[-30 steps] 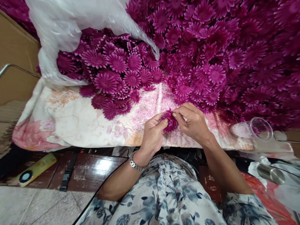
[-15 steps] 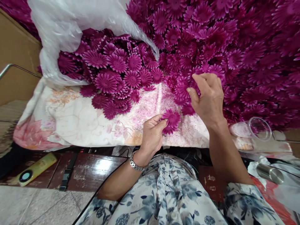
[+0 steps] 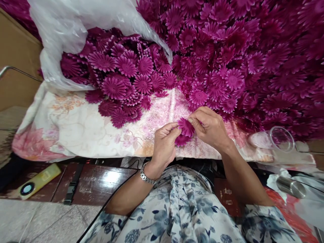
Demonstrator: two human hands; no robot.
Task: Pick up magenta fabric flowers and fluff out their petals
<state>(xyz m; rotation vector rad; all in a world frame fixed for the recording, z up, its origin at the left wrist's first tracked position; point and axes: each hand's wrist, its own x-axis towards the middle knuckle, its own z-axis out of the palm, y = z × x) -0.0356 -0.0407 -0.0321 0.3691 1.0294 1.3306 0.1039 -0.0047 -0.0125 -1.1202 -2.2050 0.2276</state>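
Observation:
My left hand (image 3: 164,143) pinches a small stack of magenta fabric flowers (image 3: 184,131) just above the floral cloth (image 3: 83,128). My right hand (image 3: 210,126) meets it from the right, its fingers closed on the top flower of that stack. A steel watch (image 3: 146,178) sits on my left wrist. Behind my hands spreads a huge heap of the same magenta flowers (image 3: 240,57).
A clear plastic bag (image 3: 83,30) at the back left spills more flowers. A clear plastic cup (image 3: 274,139) lies on its side at the right, a steel cylinder (image 3: 291,187) below it. A yellow device (image 3: 37,181) rests on the dark wooden bench at the left.
My right hand reached up into the flower heap half a second ago and has come back down to the stack in my left hand. The left hand has barely moved.

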